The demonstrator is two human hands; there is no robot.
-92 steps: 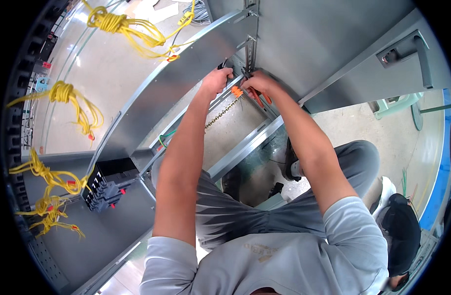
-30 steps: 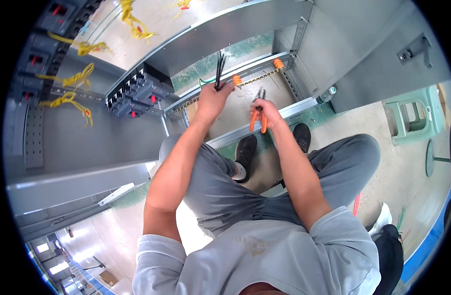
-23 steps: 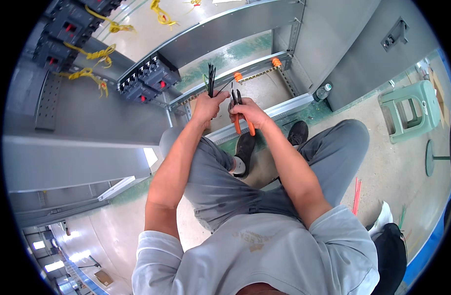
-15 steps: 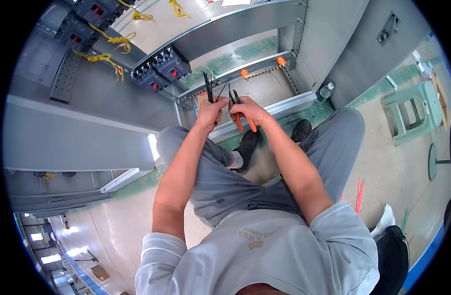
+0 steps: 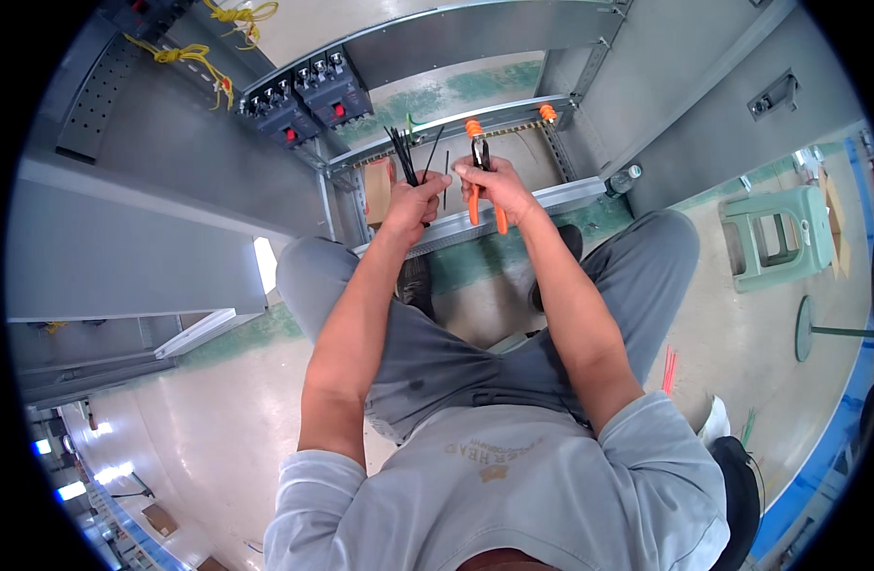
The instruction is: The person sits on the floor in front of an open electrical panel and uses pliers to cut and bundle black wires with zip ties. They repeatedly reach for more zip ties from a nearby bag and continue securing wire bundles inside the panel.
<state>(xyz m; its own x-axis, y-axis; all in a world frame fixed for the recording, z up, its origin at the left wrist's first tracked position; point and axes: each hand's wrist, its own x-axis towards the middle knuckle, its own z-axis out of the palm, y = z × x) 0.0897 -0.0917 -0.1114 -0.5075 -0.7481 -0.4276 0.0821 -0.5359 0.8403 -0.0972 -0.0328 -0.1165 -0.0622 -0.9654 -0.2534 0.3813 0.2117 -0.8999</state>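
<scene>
My left hand (image 5: 416, 205) is closed round a bundle of thin black strips (image 5: 399, 147), which look like cable ties or wires. Their ends fan upward out of the fist. One short black strip (image 5: 446, 190) stands upright at the left fingertips, between the two hands; whether it is gripped cannot be told. In my right hand (image 5: 499, 186) is a pair of orange-handled pliers (image 5: 481, 150), dark jaws pointing up and handles hanging below the palm. The jaws are a little apart from the strips. Both hands are above the front rail of a grey metal cabinet (image 5: 551, 198).
Black circuit breakers (image 5: 332, 95) sit at the cabinet's left, with yellow wire bundles (image 5: 194, 59) beyond. Orange insulators (image 5: 548, 113) stand on the cross rail. A cardboard box (image 5: 378, 190), a bottle (image 5: 624, 181) and a green stool (image 5: 784, 238) are around me.
My hands have moved apart. The pliers have shifted right, away from the black strips, and are turned more upright. My view has shifted, and my feet have drawn back.
</scene>
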